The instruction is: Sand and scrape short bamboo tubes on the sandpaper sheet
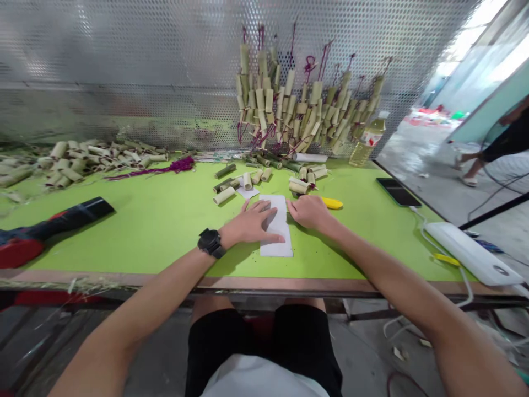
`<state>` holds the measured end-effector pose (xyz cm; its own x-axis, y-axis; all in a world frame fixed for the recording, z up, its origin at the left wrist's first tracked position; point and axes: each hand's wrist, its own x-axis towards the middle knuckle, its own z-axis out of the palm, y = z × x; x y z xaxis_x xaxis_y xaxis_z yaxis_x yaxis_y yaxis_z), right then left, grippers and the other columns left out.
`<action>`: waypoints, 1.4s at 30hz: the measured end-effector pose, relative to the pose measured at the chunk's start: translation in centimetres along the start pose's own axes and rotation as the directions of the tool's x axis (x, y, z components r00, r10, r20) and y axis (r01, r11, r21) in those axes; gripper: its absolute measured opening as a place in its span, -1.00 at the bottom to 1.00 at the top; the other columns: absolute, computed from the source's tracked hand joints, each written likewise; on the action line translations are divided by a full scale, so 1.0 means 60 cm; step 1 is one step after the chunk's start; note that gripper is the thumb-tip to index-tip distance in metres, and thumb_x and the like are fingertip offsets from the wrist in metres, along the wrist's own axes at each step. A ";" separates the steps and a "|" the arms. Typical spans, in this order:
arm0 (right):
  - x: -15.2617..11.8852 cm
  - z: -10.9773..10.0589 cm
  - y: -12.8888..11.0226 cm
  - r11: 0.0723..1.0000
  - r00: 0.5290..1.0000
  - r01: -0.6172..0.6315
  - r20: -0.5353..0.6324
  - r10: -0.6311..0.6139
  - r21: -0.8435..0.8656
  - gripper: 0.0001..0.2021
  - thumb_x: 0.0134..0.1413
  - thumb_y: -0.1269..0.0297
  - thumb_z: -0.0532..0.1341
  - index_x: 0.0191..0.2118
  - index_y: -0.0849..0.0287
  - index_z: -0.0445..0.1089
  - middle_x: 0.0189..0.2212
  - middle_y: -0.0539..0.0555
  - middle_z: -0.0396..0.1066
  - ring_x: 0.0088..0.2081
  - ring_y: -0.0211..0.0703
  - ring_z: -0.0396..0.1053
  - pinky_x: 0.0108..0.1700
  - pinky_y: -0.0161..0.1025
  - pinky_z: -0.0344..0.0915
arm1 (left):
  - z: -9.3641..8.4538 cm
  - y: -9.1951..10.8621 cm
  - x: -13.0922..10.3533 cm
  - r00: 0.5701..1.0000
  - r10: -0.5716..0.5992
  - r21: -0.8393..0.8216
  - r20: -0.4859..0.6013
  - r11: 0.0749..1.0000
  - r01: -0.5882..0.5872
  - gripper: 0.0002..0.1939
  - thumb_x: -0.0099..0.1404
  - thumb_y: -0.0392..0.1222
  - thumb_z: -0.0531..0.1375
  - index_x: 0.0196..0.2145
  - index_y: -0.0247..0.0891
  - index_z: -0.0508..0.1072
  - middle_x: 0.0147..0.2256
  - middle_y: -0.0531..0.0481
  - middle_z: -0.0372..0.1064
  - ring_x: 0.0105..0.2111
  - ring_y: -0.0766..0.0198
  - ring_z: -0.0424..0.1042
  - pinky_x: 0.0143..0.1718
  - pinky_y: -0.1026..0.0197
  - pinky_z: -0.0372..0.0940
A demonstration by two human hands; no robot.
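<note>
My left hand (252, 222) lies flat, fingers spread, pressing on a white sheet of paper (276, 249) with a crease or cut edge across its middle. Just right of the sheet, my right hand (308, 212) is closed, its fingertips by the paper's right edge. What its fingers hold, if anything, is hidden. A yellow handle-like piece (332, 203) shows from behind that hand; I cannot tell whether it is gripped or lies on the table. Short cut bamboo tubes (224, 196) lie beyond both hands, some on a small paper scrap (247, 193).
Bamboo tubes on purple cords (289, 110) hang against a perforated metal panel (198, 66). More tubes (70, 162) and purple cord (182, 164) lie left. A red-black power tool (53, 223), oil bottle (367, 144), phone (398, 192) and white power bank-like box (471, 251) flank the green tabletop (165, 220).
</note>
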<state>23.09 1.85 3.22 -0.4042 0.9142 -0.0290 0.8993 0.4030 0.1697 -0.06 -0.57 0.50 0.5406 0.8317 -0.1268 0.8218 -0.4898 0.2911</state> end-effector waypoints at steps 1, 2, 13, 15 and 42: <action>-0.007 -0.001 -0.006 1.000 1.000 0.024 0.011 -0.024 -0.002 -0.24 0.73 0.10 -0.17 -0.08 0.33 0.79 -0.18 0.42 0.73 -0.18 0.16 0.65 -0.16 -0.05 0.34 | 0.001 -0.001 0.001 1.000 0.008 -0.002 -0.002 1.000 -0.008 0.29 0.37 0.78 0.11 0.70 -0.20 0.16 0.72 -0.27 -0.16 0.71 -0.37 -0.19 0.68 -0.35 -0.40; -0.013 -0.003 -0.012 0.999 0.999 0.050 0.020 -0.050 -0.003 -0.25 0.73 0.08 -0.15 -0.07 0.32 0.79 -0.17 0.43 0.73 -0.15 0.18 0.66 -0.15 -0.05 0.34 | 0.003 -0.003 0.002 1.000 0.013 -0.007 -0.006 1.000 -0.013 0.28 0.37 0.77 0.13 0.69 -0.20 0.18 0.72 -0.28 -0.14 0.71 -0.36 -0.16 0.68 -0.34 -0.40; 0.004 -0.003 -0.002 0.996 0.999 -0.037 0.002 0.037 0.078 -0.27 0.72 0.09 -0.15 -0.15 0.29 0.76 -0.28 0.39 0.68 -0.20 0.20 0.62 -0.13 0.00 0.33 | 0.015 -0.012 0.009 0.994 0.090 -0.072 -0.064 0.993 -0.095 0.17 0.41 0.68 0.23 0.62 -0.22 0.26 0.68 -0.34 0.02 0.65 -0.42 0.04 0.66 -0.37 -0.18; -0.002 0.002 -0.004 0.992 1.000 -0.007 -0.005 0.007 0.128 -0.30 0.72 0.04 -0.08 -0.29 0.22 0.70 -0.35 0.36 0.64 -0.21 0.19 0.60 -0.12 0.00 0.32 | 0.015 -0.007 0.008 0.994 0.086 -0.069 -0.071 0.993 -0.091 0.13 0.41 0.67 0.26 0.59 -0.20 0.30 0.67 -0.35 0.05 0.65 -0.44 0.05 0.65 -0.42 -0.15; -0.001 0.046 0.019 0.301 0.996 -0.084 0.073 0.046 0.950 -0.18 0.36 -0.60 0.11 -0.57 0.05 0.45 -0.63 0.12 0.45 -0.51 -0.07 0.37 -0.31 -0.11 0.32 | 0.012 0.027 0.011 0.856 0.135 -0.174 -0.499 0.952 -0.251 -0.81 0.60 0.00 0.32 0.01 -0.12 0.58 -0.21 0.00 0.65 -0.24 0.10 0.61 -0.19 0.13 0.38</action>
<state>24.60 2.38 0.67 -0.3490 0.9325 -0.0934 0.4628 0.0849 -0.8824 1.77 -0.98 0.20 0.4839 0.7764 0.4037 0.6153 -0.6299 0.4740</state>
